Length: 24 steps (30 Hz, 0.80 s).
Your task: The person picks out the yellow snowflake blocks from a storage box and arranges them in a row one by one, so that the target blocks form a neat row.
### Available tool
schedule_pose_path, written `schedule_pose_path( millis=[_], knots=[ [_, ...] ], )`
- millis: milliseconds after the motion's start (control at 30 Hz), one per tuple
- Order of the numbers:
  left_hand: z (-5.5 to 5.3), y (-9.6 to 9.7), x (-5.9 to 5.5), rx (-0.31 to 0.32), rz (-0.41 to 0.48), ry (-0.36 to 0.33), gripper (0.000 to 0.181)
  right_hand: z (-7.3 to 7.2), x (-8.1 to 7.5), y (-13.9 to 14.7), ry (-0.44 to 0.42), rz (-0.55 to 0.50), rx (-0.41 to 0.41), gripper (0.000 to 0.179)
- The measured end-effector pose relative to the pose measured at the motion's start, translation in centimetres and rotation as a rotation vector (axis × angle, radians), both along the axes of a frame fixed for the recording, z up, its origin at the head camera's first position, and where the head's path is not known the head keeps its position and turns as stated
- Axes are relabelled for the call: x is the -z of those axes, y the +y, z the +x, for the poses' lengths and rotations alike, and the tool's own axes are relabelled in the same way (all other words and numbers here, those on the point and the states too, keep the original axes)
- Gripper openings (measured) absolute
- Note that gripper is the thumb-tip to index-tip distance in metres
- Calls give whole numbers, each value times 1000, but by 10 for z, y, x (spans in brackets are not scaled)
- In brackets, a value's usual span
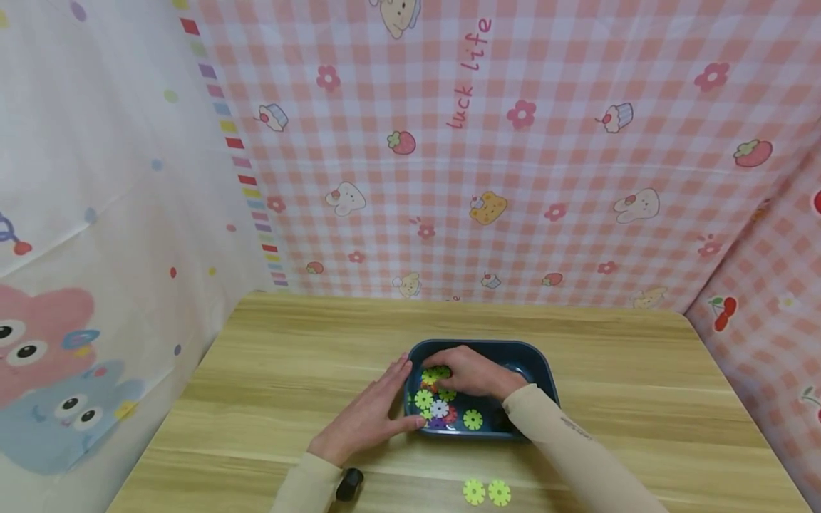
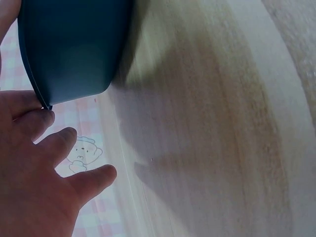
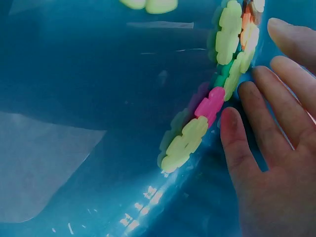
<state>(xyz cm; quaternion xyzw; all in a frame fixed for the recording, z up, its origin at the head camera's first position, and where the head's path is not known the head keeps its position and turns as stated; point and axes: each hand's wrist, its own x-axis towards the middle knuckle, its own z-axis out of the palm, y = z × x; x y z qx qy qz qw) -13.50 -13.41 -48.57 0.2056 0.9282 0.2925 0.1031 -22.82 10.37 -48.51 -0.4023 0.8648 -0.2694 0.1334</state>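
A dark blue plastic tray sits on the wooden table, with notched snowflake discs gathered in its left part: yellow-green discs, a white disc, and red and purple ones. My left hand rests against the tray's left end, thumb at the front rim and fingers along the side. In the left wrist view its fingers are spread, some touching the rim. Inside the tray, my right hand reaches over the discs. The right wrist view shows its fingers extended beside a pink disc, with no disc visibly pinched.
Two yellow-green discs lie side by side on the table in front of the tray. A single yellow-green disc is apart from the pile inside the tray. A pink checked cloth hangs behind the table.
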Motion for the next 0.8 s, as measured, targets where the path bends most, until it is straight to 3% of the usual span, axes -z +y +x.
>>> schedule_pose_path(
  millis=[233,800],
  knots=[
    [0,-1,2,3,10,2,96,-1,3,-5,14,63,-10,34],
    [-1,-1,1,10,24,0,98,2,3,-6,51,96,-29,32]
  ],
)
